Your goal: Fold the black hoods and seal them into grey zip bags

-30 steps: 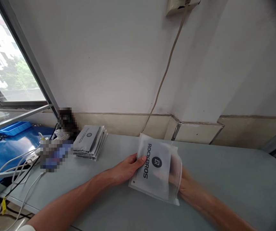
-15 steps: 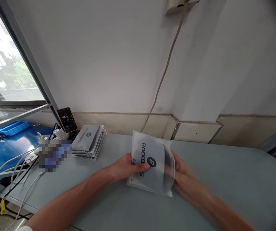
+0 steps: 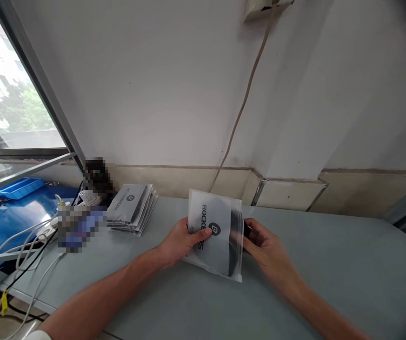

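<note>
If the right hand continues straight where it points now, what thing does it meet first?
Most likely the bag, whose edge lies right before the fingertips of the right hand. They may already touch it; depth is unclear here.

Blue tray on blue surface; brown cord down wall; window at left.

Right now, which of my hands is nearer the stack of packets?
Left. Your left hand is right of the stack, gripping the pouch; your right hand is farther right, at its far edge.
</note>
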`<state>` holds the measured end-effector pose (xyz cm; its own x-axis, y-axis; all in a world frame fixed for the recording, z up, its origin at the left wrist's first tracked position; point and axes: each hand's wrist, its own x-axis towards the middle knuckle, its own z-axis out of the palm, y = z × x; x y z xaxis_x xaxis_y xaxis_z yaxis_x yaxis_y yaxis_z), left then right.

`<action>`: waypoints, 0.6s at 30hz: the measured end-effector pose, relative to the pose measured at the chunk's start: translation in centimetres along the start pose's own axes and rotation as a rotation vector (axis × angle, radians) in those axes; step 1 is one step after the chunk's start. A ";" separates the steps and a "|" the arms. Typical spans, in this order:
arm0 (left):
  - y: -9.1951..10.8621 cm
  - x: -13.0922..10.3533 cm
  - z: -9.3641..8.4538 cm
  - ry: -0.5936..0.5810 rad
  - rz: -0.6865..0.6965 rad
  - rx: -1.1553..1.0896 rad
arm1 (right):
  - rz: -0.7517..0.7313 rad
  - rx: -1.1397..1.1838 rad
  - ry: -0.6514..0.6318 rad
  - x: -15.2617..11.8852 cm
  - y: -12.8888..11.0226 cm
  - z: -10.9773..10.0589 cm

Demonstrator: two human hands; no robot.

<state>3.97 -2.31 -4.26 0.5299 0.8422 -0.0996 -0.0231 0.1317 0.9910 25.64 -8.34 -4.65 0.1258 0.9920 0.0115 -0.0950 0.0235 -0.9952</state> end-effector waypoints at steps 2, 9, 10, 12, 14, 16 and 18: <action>0.0 0.0 0.0 -0.011 -0.026 0.004 | 0.042 0.026 -0.021 0.0 0.2 -0.2; -0.1 -0.1 -0.1 -0.065 -0.058 0.005 | 0.072 0.143 -0.149 -0.2 0.6 -0.5; 0.0 -0.1 -0.1 -0.072 -0.061 0.004 | 0.078 0.152 -0.142 -0.3 0.5 -0.4; 0.0 -0.2 0.0 -0.140 -0.084 0.006 | 0.094 0.181 -0.122 -0.5 0.3 -0.1; 0.0 -0.4 0.1 -0.254 -0.116 -0.011 | 0.134 0.195 -0.073 -0.7 0.1 0.3; -0.1 -0.7 0.1 -0.360 -0.129 -0.022 | 0.195 0.185 0.002 -0.9 -0.1 0.6; -0.2 -0.8 0.2 -0.384 -0.125 0.006 | 0.210 0.166 0.037 -1.0 -0.1 0.7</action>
<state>3.73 -3.08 -4.34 0.8066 0.5630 -0.1802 0.0663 0.2168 0.9740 24.81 -9.22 -4.50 0.1222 0.9721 -0.2002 -0.2826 -0.1593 -0.9459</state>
